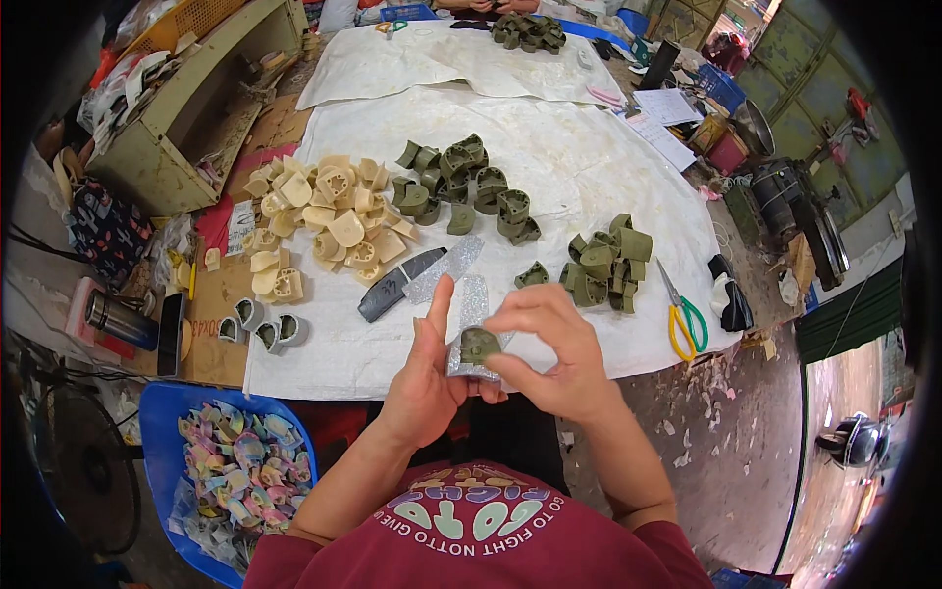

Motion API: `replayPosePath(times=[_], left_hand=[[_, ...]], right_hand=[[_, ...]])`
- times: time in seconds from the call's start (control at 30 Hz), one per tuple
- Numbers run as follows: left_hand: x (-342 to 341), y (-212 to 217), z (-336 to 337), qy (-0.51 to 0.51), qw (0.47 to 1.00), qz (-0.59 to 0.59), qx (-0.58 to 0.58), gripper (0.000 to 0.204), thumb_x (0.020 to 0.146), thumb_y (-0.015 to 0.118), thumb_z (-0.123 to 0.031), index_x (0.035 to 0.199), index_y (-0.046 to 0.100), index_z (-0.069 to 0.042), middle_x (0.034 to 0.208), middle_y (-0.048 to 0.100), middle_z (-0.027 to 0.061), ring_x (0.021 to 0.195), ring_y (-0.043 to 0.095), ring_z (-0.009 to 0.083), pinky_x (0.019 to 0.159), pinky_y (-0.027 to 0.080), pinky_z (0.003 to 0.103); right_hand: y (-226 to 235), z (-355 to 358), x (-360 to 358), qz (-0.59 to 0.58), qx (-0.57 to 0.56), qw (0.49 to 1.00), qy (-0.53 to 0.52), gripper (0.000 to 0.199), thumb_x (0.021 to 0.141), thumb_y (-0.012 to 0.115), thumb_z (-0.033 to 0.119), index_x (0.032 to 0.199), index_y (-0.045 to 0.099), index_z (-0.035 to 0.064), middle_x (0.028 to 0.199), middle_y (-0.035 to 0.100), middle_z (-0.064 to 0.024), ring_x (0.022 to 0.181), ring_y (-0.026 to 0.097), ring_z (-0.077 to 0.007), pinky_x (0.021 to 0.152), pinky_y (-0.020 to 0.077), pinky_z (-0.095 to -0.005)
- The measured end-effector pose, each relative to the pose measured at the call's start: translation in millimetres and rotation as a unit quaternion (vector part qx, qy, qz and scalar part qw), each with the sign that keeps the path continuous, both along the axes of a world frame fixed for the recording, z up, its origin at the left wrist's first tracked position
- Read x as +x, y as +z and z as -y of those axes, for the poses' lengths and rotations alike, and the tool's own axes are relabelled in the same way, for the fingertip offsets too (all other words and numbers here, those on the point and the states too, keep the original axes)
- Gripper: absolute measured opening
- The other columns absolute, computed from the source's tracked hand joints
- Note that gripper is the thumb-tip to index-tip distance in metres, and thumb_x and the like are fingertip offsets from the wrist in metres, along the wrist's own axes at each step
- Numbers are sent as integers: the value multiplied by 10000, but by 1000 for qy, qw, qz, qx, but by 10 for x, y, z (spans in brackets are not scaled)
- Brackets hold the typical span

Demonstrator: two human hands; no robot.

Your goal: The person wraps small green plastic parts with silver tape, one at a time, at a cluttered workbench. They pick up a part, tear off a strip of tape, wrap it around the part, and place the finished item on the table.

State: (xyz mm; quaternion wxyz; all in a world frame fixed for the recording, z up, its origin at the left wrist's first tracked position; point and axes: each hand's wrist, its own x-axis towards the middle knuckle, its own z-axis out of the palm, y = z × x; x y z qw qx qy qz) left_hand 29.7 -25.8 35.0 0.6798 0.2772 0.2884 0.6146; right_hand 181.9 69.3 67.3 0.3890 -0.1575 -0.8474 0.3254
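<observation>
Far left of the grip, low by the floor: a black fan. Nearer, at the table's left edge: a dark flask and, just beside it, a dark phone. Below these, down and left of the grip: a blue tub, heaped with pastel, many-coloured pieces. High up at far left: a drab metal cabinet.

Left of the grip, on the white cloth: a small cluster of silver-grey pieces. Beyond these, up and left: a loose heap of cream pieces. Just up and left of the grip: a dark flat piece bearing handwriting, with a glittery strip against its right end.

At the grip: left hand closed around a green piece from the left and below, forefinger raised. Between both hands, over the table's near edge: that green piece, with silver glittery material along its lower side. Right hand curled in from the right, with thumb and fingertips at the piece's right edge; whether pinched firmly or merely touching, cannot tell.

Straight beyond the grip: dark green pieces in a loose group. Up and right: a second green group. Farther right, well apart from the grip: scissors with one yellow and one green handle, then a black bundle.
</observation>
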Motion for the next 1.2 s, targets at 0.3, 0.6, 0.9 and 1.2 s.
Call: replayPosePath(times=[0.3,0.6,0.9,1.2], left_hand=[[82,-60,-31,98,932,-348,-18,767,962,153,-632,1527,0,-136,1076,575,87,831,568,135,644,483,281],[28,-198,-53,120,925,-356,-52,767,962,164,-633,1524,77,-118,894,579,54,681,538,104,576,451,246],[-33,-155,-89,125,968,-205,-75,796,938,189,-670,1521,107,-136,963,608,72,758,584,123,572,467,268],[77,-89,-87,118,918,-370,-79,714,989,179,-575,1512,152,-91,860,559,45,632,496,81,519,426,224]], right_hand=[[319,-4,-144,307,327,894,25,99,689,656,144,735,638,58,765,557,-41,791,523,-214,712,389,-360],[-143,-214,-303,189,268,944,27,99,644,656,91,694,572,71,706,538,-53,747,523,-228,671,395,-353],[-69,-231,-95,93,258,962,2,126,643,680,104,691,572,63,687,525,-47,766,532,-219,702,390,-350],[232,-24,-242,382,357,849,81,136,659,638,175,711,639,50,755,577,-52,783,539,-216,725,387,-329]])
